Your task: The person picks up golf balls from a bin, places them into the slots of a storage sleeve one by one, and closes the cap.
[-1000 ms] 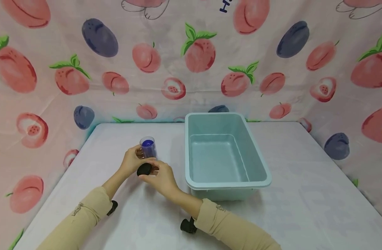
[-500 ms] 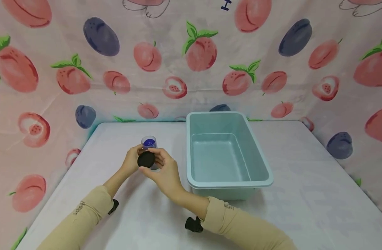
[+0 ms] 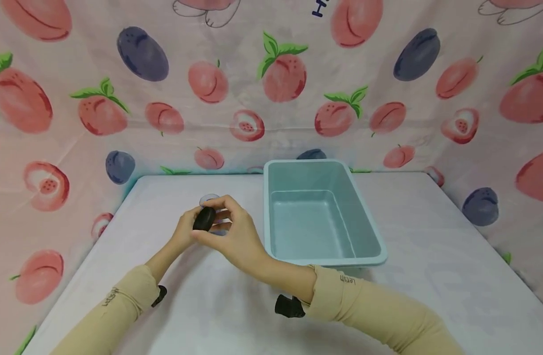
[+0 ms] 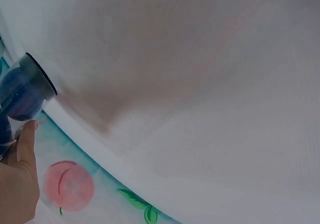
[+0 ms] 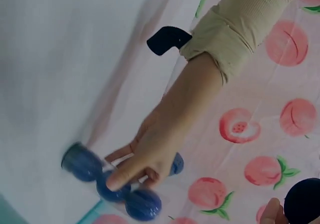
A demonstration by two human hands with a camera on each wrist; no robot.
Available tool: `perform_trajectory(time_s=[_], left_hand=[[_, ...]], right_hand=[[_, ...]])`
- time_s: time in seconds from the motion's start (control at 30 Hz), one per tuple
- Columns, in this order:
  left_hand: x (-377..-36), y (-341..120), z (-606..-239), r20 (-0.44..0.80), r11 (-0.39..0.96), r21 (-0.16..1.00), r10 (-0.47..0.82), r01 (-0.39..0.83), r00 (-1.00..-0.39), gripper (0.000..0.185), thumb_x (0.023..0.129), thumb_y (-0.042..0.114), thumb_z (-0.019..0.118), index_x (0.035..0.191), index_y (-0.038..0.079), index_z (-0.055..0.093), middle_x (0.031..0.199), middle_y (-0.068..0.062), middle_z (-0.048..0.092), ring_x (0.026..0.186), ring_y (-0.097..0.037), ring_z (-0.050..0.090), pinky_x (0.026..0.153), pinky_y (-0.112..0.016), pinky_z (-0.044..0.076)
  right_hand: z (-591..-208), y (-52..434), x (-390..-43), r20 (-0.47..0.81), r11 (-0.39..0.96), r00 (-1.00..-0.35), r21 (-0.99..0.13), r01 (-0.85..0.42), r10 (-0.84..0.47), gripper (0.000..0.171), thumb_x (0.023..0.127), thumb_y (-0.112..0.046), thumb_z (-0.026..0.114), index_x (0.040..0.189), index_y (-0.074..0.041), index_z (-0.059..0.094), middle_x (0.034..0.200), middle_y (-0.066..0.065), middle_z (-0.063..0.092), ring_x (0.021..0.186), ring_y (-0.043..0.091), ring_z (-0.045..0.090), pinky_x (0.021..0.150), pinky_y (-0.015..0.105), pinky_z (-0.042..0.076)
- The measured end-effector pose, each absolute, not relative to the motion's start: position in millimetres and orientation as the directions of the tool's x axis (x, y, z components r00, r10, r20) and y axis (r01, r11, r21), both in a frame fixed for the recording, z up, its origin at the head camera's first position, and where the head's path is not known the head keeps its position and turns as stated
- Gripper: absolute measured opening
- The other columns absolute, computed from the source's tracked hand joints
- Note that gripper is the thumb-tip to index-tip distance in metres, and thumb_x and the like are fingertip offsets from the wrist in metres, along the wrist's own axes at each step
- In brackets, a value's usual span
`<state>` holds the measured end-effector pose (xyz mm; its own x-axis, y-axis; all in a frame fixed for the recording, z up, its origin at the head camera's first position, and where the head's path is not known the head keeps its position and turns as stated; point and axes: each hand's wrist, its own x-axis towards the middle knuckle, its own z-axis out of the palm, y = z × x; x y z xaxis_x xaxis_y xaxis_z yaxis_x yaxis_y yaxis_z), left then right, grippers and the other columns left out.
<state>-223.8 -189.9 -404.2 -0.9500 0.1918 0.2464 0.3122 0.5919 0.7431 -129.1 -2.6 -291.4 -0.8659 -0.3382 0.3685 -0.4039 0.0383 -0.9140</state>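
Observation:
My left hand [image 3: 182, 231] grips a clear cylindrical container with blue balls inside [image 5: 143, 204], held above the white table. In the head view my right hand hides most of that container [image 3: 207, 198], leaving part of its clear rim in sight. A round black lid [image 3: 203, 219] is pinched between the thumb and fingers of my right hand [image 3: 237, 241], tilted, in front of the container's upper part. The right wrist view catches the black lid [image 5: 304, 202] at its lower right corner. Whether lid and container touch cannot be told.
A pale blue-green plastic tub [image 3: 324, 261] stands on the white table [image 3: 431, 276], just right of my right hand. Behind the table hangs a fruit-printed cloth [image 3: 164, 143]. Black wrist mounts [image 3: 290, 306] stick out by the sleeves.
My right hand has carried the black lid upward, from below the container's opening to near its upper part, and turned it. The left hand keeps holding the container in about the same place.

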Motion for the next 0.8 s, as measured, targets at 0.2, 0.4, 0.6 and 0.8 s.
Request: perform_trajectory(time_s=[0.2, 0.4, 0.6, 0.8], left_hand=[[-225.3, -188.4, -405.9, 0.219, 0.604, 0.753, 0.143, 0.260, -0.965, 0.030, 0.079, 0.008, 0.073, 0.104, -0.005, 0.063, 0.090, -0.020, 0.068, 0.074, -0.019, 0.053, 0.065, -0.027, 0.042], [-224.9, -189.0, -407.5, 0.208, 0.578, 0.772, 0.164, 0.265, -0.964, 0.026, 0.082, 0.008, 0.071, 0.101, -0.007, 0.062, 0.088, -0.019, 0.066, 0.073, -0.018, 0.058, 0.062, -0.023, 0.048], [-224.3, -187.3, -413.1, 0.134, 0.483, 0.852, 0.170, 0.201, -0.976, 0.049, 0.081, 0.013, 0.074, 0.121, -0.007, 0.055, 0.116, -0.027, 0.062, 0.108, -0.039, 0.062, 0.090, -0.040, 0.053], [-222.4, -184.6, -410.3, 0.107, 0.482, 0.860, 0.145, 0.164, -0.984, 0.054, 0.082, 0.015, 0.073, 0.126, -0.007, 0.051, 0.120, -0.028, 0.060, 0.112, -0.041, 0.059, 0.095, -0.048, 0.048]], right_hand=[[-274.2, 4.6, -133.1, 0.379, 0.107, -0.850, -0.890, -0.443, -0.365, 0.044, 0.080, -0.011, 0.074, 0.120, -0.005, 0.058, 0.118, 0.008, 0.061, 0.096, 0.019, 0.057, 0.081, 0.024, 0.053], [-262.7, 10.4, -138.3, 0.383, 0.215, -0.829, -0.842, -0.495, -0.408, 0.044, 0.083, -0.017, 0.072, 0.124, -0.009, 0.059, 0.109, 0.008, 0.057, 0.095, 0.019, 0.055, 0.080, 0.022, 0.052], [-249.3, 15.3, -152.2, 0.337, 0.345, -0.818, -0.783, -0.518, -0.465, 0.048, 0.089, -0.022, 0.065, 0.134, -0.009, 0.052, 0.107, 0.011, 0.051, 0.091, 0.019, 0.056, 0.075, 0.017, 0.048], [-244.2, 17.9, -174.1, 0.279, 0.412, -0.836, -0.769, -0.489, -0.472, 0.050, 0.086, -0.022, 0.070, 0.131, -0.008, 0.055, 0.114, 0.012, 0.054, 0.091, 0.021, 0.062, 0.073, 0.017, 0.050]])
